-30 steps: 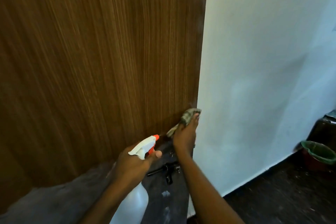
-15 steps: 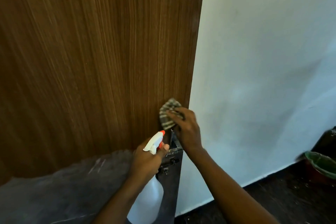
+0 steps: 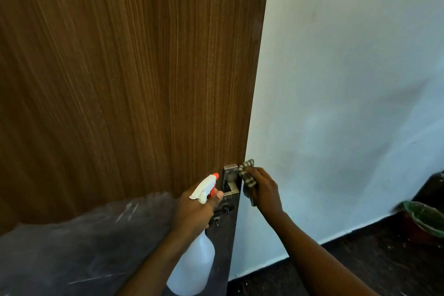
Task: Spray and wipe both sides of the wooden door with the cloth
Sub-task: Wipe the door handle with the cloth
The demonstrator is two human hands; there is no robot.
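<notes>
Right hand [image 3: 264, 190], clutching the striped grey cloth [image 3: 247, 175], had shifted onto the brown wooden door's [image 3: 144, 79] edge, probably finishing this side; left hand [image 3: 194, 211] gripped the white spray bottle [image 3: 192, 269].

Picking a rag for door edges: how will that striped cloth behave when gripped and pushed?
Probably floppy: the striped grey cloth bunches in the right hand, one end drooping. Likely light, held in one hand. Should wrap the edge of the brown wooden door.

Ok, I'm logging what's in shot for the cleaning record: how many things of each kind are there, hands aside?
spray bottle: 1
cloth: 1
wooden door: 1
metal handle plate: 1
bin: 1
Total: 5
</notes>
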